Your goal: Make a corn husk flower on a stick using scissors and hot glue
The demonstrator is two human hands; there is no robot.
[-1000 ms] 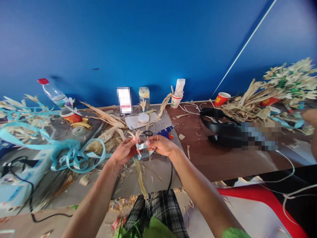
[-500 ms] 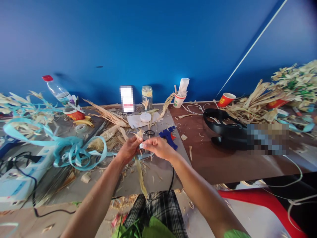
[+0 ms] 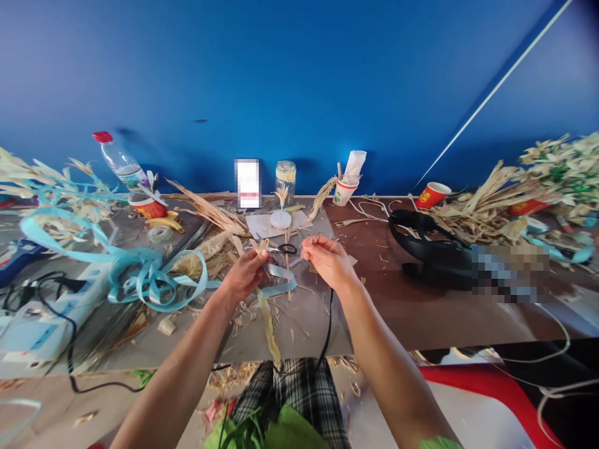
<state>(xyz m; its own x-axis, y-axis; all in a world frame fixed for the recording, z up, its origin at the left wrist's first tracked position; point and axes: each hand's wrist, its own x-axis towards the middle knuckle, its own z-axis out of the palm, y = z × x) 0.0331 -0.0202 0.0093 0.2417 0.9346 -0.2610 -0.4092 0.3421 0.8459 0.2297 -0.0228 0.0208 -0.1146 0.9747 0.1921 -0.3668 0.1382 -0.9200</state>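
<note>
My left hand (image 3: 246,274) is closed on a small dried corn-husk piece (image 3: 262,247) with a long husk strip (image 3: 267,324) hanging below it. A light blue ribbon (image 3: 279,272) runs from that hand toward my right hand (image 3: 327,259), whose fingers pinch together above the grey mat (image 3: 299,318); what they pinch is too small to make out. The ribbon trails left into a loose tangle (image 3: 140,277).
Corn husks (image 3: 206,215), a plastic bottle (image 3: 120,162), a glass jar (image 3: 285,178), paper cups (image 3: 345,190), a tape roll (image 3: 160,234), a black headset (image 3: 430,246) and a husk heap (image 3: 496,209) crowd the table. A power strip (image 3: 51,312) lies left.
My hands were together over the ribbon; now the right hand has moved away to the right and up, drawing the ribbon out between them. The view has shifted slightly.
</note>
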